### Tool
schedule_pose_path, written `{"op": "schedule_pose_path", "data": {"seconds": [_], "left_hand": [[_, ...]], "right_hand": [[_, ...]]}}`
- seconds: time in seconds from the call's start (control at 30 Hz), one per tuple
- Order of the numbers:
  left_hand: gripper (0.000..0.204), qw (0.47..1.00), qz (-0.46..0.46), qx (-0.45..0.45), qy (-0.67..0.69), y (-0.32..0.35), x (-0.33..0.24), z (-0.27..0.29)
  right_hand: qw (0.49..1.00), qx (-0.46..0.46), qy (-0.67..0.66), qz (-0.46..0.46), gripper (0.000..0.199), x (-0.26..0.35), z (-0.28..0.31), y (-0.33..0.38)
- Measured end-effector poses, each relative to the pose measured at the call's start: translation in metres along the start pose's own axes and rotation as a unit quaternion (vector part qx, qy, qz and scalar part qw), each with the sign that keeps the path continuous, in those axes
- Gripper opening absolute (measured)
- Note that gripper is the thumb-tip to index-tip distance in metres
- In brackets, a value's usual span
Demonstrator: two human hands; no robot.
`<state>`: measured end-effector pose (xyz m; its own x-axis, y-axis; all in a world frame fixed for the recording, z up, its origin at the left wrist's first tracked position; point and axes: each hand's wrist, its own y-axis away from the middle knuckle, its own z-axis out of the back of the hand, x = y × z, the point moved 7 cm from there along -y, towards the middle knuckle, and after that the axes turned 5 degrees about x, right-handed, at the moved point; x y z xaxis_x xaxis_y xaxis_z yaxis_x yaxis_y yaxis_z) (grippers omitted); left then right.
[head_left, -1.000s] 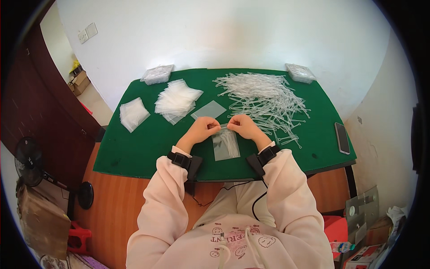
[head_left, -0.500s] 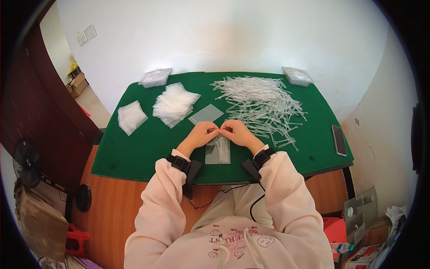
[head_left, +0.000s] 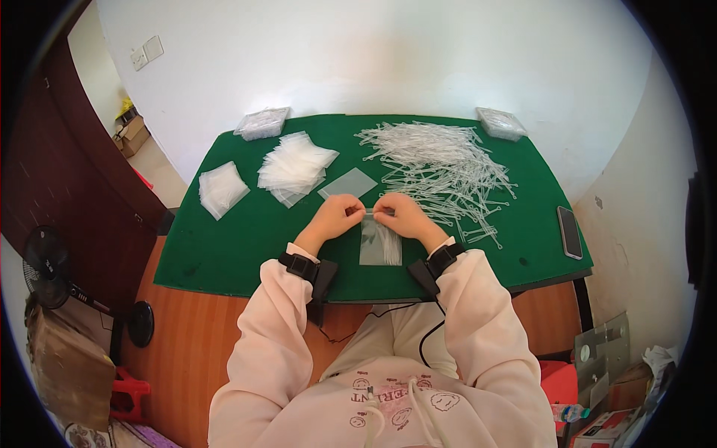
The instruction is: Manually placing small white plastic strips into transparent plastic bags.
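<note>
A small clear plastic bag [head_left: 371, 246] hangs toward me from my fingers, with several thin clear sticks [head_left: 390, 245] lying along its right side. At its top edge, my left hand [head_left: 337, 218] pinches the left corner, fingers closed. My right hand [head_left: 402, 216] is closed on the same edge a short way to the right. Just beyond my hands, a single flat clear bag [head_left: 348, 184] rests on the green table. To its right spreads a big loose heap of clear plastic sticks with looped ends [head_left: 433, 160].
Two stacks of clear bags, a fanned one [head_left: 295, 168] and a smaller one [head_left: 222, 190], lie at the left. Clear filled boxes stand at the back left [head_left: 262, 123] and back right [head_left: 501, 124]. A phone [head_left: 569, 232] lies by the right edge of the green table [head_left: 216, 261].
The held bag has shifted to the right between my hands. My hands have moved slightly apart along its top edge, still pinching it.
</note>
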<state>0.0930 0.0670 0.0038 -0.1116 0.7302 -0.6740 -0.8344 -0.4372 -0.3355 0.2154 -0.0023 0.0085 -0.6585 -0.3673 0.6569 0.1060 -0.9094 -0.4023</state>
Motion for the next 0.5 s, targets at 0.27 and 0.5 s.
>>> {"op": "schedule_pose_path", "data": {"seconds": [0.27,0.5], "left_hand": [[0.016,0.999,-0.033,0.003,0.031,0.0,-0.007,-0.003],[0.017,0.999,-0.042,-0.015,-0.011,-0.001,-0.008,0.011]], "right_hand": [[1.0,0.002,-0.009,0.028,0.013,0.007,-0.004,0.0],[0.996,0.0,-0.046,-0.07,0.01,-0.024,0.014,0.002]]}}
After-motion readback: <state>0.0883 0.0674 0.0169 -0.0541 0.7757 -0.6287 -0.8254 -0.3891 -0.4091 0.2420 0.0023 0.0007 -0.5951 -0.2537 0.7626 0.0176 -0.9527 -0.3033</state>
